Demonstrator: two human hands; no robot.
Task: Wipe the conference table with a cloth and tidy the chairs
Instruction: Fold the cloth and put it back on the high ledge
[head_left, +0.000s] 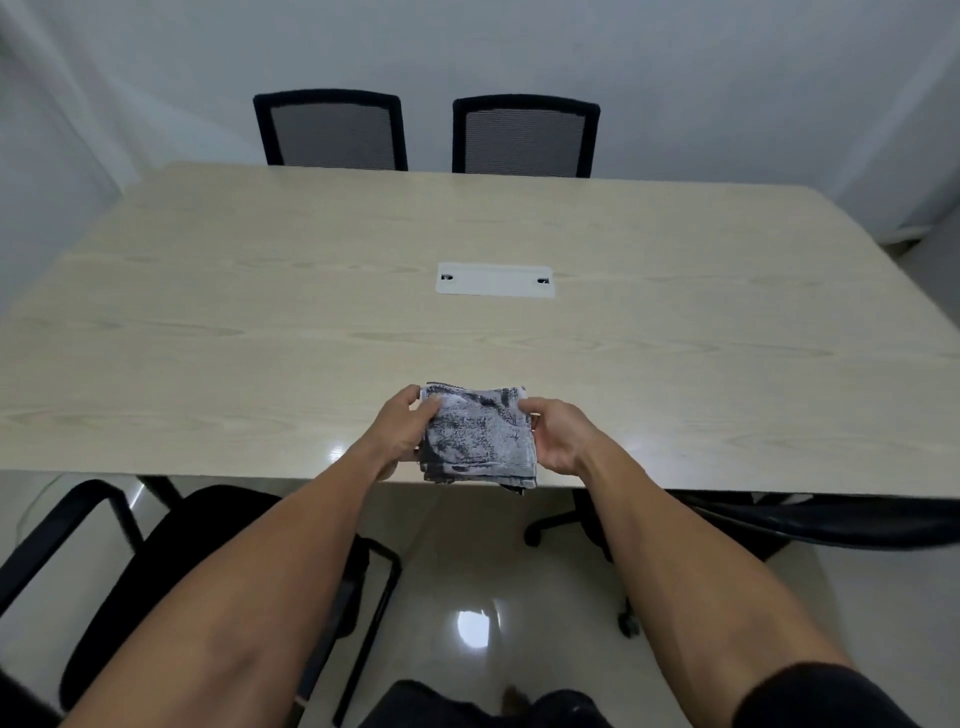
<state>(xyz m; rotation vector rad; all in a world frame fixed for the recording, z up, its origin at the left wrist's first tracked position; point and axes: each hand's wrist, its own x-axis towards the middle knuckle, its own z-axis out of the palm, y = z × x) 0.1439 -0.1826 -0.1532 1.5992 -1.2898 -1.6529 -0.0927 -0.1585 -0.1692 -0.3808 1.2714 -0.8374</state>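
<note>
From the head camera, a person holds a folded grey and white towel cloth (478, 439) over the near edge of a big pale wooden table (260, 338). The left hand (402, 434) grips the cloth's left side, and the right hand (556, 436) pinches its right side. A small white plate (495, 279) sits flat in the middle of the table. Two black mesh-back chairs (332, 130) stand tucked in at the far side. A black chair with arms (156, 561) stands near the person on the left, and another black chair (779, 519) sits partly under the table on the right.
</note>
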